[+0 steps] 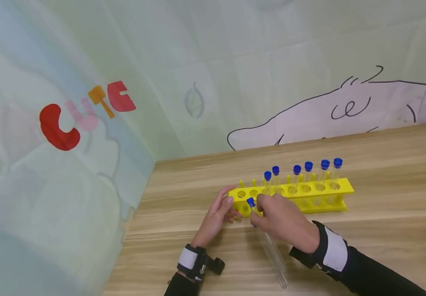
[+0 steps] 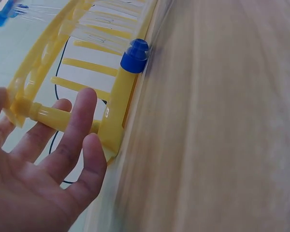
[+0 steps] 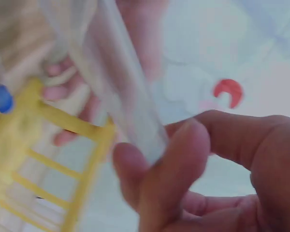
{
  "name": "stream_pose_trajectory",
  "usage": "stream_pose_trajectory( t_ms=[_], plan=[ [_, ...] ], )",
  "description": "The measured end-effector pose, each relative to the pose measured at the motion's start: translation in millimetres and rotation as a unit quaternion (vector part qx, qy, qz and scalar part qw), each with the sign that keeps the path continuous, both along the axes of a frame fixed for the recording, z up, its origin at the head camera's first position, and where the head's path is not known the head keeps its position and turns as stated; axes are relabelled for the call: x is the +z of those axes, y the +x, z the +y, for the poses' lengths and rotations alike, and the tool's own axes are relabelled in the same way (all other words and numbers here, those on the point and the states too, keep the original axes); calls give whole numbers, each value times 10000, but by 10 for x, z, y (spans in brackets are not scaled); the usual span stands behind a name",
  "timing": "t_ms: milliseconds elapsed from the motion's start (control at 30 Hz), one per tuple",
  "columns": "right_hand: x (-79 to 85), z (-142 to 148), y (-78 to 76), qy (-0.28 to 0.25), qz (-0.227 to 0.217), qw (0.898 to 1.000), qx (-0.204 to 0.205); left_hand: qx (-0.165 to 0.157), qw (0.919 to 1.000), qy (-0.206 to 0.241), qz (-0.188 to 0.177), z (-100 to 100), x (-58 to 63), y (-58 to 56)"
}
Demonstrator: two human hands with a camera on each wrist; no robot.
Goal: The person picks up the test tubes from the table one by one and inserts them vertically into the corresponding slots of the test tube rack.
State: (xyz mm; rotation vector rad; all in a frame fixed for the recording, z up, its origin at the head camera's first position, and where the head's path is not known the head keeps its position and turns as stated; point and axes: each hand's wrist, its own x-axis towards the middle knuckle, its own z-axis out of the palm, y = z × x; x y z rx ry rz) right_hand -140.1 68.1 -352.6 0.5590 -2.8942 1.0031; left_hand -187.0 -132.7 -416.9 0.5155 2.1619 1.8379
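Note:
A yellow test tube rack [image 1: 346, 186] stands on the table, holding several clear tubes with blue caps [image 1: 308, 165]. My left hand [image 1: 214, 216] holds the rack's left end, its thumb at the top plate and its fingers around the end post [image 2: 50, 116]. In front of the rack, my right hand [image 1: 284, 218] pinches a clear test tube [image 3: 121, 82] between thumb and fingers. A blue cap [image 1: 250, 201] shows just left of those fingers. Lying by the rack's base is another blue cap [image 2: 134, 57], its clear tube running along the table.
The wood-grain table [image 1: 394, 238] reaches back to a printed cloth backdrop [image 1: 168, 74]. Another cloth with coloured letters [image 1: 61, 127] hangs along the left side. Two holes [image 1: 241, 194] at the rack's left end have no tubes in them.

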Motion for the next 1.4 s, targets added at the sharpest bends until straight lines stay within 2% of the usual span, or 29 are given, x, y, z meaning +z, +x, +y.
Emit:
stream_pose_trajectory(
  t_ms=[100,167,233,333,400,500,667,900,1000,1067,1167,1300,1400],
  plan=[
    [156,22,35,-297,522,9982,-81,44,10000,42,50,-10,-100,-45],
    [252,32,35,-605,1084,9922,-120,87,9999,11,94,-10,-135,-61],
    [333,33,15,-943,1722,9805,-95,97,9999,4,111,-11,-127,-56],
    [422,22,-31,-1383,2431,9601,39,62,9999,-3,84,-11,-43,-5],
    [465,10,-65,-1551,2674,9510,95,6,10000,-33,63,-4,33,41],
    [487,-13,-121,-1597,2899,9437,-7,-80,9998,-129,95,14,122,83],
    [438,-60,-203,-1448,3132,9384,-185,-144,9997,-162,113,24,144,85],
    [385,-77,-249,-1302,2931,9465,-347,-76,9999,-121,59,4,141,96],
    [370,-63,-263,-1334,2848,9488,-287,-78,9999,-99,54,-2,140,97],
    [342,-61,-270,-1322,2677,9542,-214,-45,9999,-87,66,-3,134,96],
    [271,-68,-271,-1177,2240,9673,-173,-15,9999,-97,85,2,121,93],
    [145,-86,-271,-1061,1331,9853,-140,-30,9999,-114,90,5,110,87],
    [68,-91,-283,-1087,754,9911,-147,-47,9999,-103,88,4,111,84]
  ],
)
